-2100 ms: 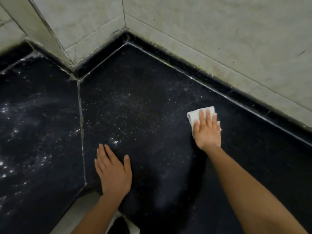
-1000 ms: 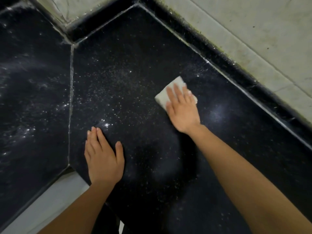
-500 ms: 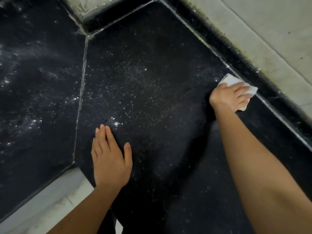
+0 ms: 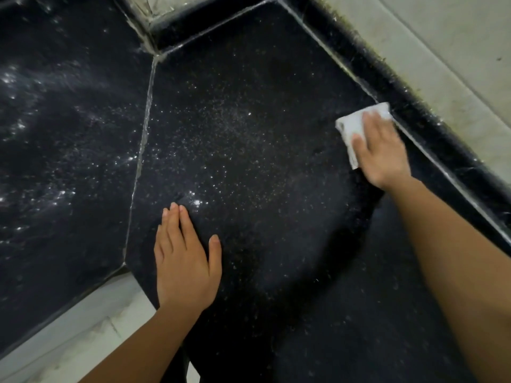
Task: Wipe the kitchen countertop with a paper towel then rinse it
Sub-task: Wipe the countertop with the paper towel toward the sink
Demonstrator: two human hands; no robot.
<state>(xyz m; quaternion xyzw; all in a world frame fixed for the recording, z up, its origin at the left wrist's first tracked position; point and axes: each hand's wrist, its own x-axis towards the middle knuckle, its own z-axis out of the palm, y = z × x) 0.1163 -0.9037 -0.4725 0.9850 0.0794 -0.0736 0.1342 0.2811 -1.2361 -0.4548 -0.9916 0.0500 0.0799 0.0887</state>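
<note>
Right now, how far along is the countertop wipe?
Done: the countertop near the front looks mostly clean. In hand: the right hand presses the paper towel flat beside the back ledge; the left hand rests flat. Left: specks across the middle and left slab, then rinsing.

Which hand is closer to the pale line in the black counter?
Left. The left hand rests flat just right of the pale line; the right hand presses the paper towel far to its right.
</note>
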